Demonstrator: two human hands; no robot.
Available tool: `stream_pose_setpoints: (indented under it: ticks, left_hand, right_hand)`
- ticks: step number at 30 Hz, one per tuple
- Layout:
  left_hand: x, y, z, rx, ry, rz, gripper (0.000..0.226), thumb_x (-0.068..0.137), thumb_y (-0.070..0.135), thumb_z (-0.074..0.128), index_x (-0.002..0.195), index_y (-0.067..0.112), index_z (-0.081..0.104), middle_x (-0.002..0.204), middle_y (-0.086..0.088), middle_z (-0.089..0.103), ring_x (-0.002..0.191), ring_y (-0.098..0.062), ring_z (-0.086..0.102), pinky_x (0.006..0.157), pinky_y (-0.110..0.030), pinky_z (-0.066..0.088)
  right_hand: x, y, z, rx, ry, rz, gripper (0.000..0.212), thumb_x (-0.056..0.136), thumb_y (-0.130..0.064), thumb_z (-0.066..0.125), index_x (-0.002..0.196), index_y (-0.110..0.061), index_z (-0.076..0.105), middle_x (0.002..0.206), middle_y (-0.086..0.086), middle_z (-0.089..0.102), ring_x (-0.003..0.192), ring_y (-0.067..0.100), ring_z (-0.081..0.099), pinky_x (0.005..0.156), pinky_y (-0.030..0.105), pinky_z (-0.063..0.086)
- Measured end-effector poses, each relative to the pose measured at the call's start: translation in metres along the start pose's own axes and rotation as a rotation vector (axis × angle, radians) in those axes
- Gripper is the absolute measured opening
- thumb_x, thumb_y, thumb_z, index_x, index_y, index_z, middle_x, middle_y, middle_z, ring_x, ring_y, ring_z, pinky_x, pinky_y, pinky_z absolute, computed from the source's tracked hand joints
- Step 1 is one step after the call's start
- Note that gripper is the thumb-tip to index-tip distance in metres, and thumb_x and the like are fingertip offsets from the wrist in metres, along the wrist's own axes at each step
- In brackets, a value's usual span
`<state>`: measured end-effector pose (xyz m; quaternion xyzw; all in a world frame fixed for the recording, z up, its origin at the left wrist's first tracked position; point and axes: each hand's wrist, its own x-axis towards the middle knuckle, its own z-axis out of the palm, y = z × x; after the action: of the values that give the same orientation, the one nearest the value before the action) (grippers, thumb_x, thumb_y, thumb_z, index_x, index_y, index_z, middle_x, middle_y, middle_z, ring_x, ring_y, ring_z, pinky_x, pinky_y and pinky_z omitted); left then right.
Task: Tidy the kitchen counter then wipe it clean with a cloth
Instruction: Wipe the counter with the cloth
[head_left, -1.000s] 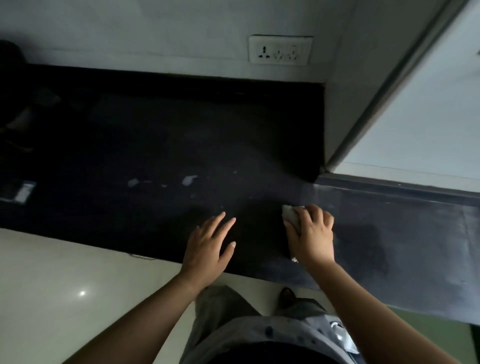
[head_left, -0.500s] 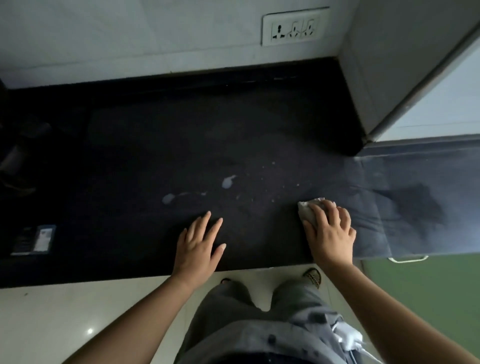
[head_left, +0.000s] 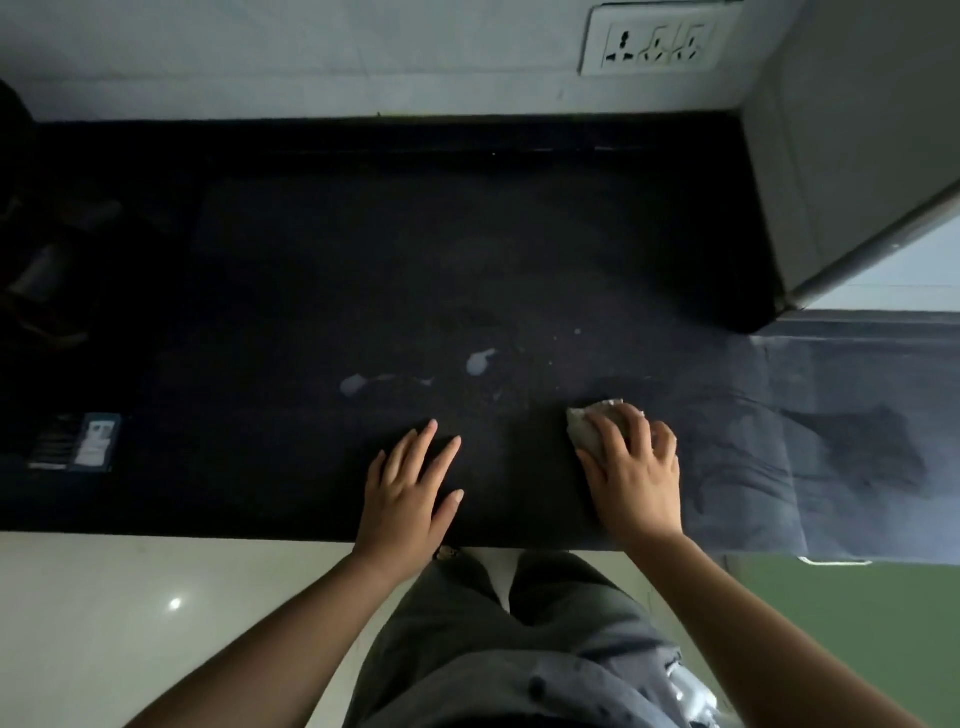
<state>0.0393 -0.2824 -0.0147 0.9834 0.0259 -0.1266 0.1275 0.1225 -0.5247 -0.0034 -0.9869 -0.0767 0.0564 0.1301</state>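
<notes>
Dark kitchen counter (head_left: 311, 270) under both hands: the right hand (head_left: 631, 470) presses down on a crumpled grey cloth (head_left: 584, 428), fingers curled over it; the left hand (head_left: 410, 488) lies flat, fingers spread, holding nothing. Pale spills (head_left: 477, 362) sit just beyond the hands.

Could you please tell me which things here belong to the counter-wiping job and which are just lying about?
Part of the job:
- cloth under the right hand
- pale spills on the black counter
- left hand, flat on the counter

Just lying about:
- small dark packet, far left
- wall socket
- dim objects at the left, unclear
</notes>
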Motion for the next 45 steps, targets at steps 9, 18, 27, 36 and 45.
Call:
stream_pose_setpoints:
  ticks: [9, 18, 27, 36, 45]
  left_hand:
    - [0.002, 0.007, 0.002, 0.057, 0.004, -0.052, 0.058, 0.088, 0.048, 0.030, 0.143, 0.033, 0.023, 0.153, -0.004, 0.026, 0.138, -0.026, 0.026, 0.107, -0.054, 0.028]
    - [0.002, 0.035, 0.004, -0.034, 0.036, -0.209, 0.057, 0.089, 0.048, 0.024, 0.144, 0.032, 0.022, 0.156, -0.003, 0.019, 0.143, -0.025, 0.014, 0.109, -0.054, 0.020]
    - [0.003, 0.041, 0.006, 0.019, 0.023, -0.262, 0.054, 0.090, 0.044, 0.032, 0.143, 0.032, 0.025, 0.155, -0.003, 0.023, 0.142, -0.026, 0.021, 0.107, -0.052, 0.027]
    - [0.002, 0.046, 0.008, -0.026, 0.055, -0.302, 0.055, 0.090, 0.043, 0.024, 0.144, 0.033, 0.024, 0.155, 0.000, 0.021, 0.143, -0.023, 0.016, 0.108, -0.051, 0.025]
    - [0.005, 0.032, -0.005, -0.087, 0.047, -0.221, 0.053, 0.086, 0.048, 0.035, 0.136, 0.032, 0.038, 0.149, -0.003, 0.034, 0.136, -0.025, 0.031, 0.103, -0.048, 0.034]
  right_hand:
    - [0.088, -0.013, -0.007, 0.065, 0.029, 0.188, 0.041, 0.092, -0.040, 0.044, 0.129, -0.022, 0.043, 0.143, 0.012, 0.031, 0.123, 0.041, 0.028, 0.090, 0.053, 0.036]
    - [0.039, 0.018, -0.002, -0.007, -0.087, -0.357, 0.045, 0.087, -0.049, 0.040, 0.125, -0.026, 0.049, 0.133, 0.007, 0.047, 0.113, 0.035, 0.040, 0.079, 0.047, 0.048]
    - [0.117, -0.029, -0.004, 0.066, -0.078, -0.080, 0.044, 0.093, -0.037, 0.045, 0.133, -0.020, 0.041, 0.146, 0.014, 0.029, 0.129, 0.041, 0.024, 0.094, 0.054, 0.033]
    - [0.043, 0.011, -0.003, 0.042, -0.096, -0.435, 0.042, 0.086, -0.047, 0.043, 0.121, -0.026, 0.052, 0.129, 0.006, 0.052, 0.112, 0.034, 0.046, 0.078, 0.045, 0.049]
    - [0.094, -0.020, -0.004, 0.073, -0.040, -0.005, 0.042, 0.091, -0.038, 0.049, 0.129, -0.019, 0.047, 0.141, 0.013, 0.035, 0.123, 0.040, 0.030, 0.091, 0.052, 0.036]
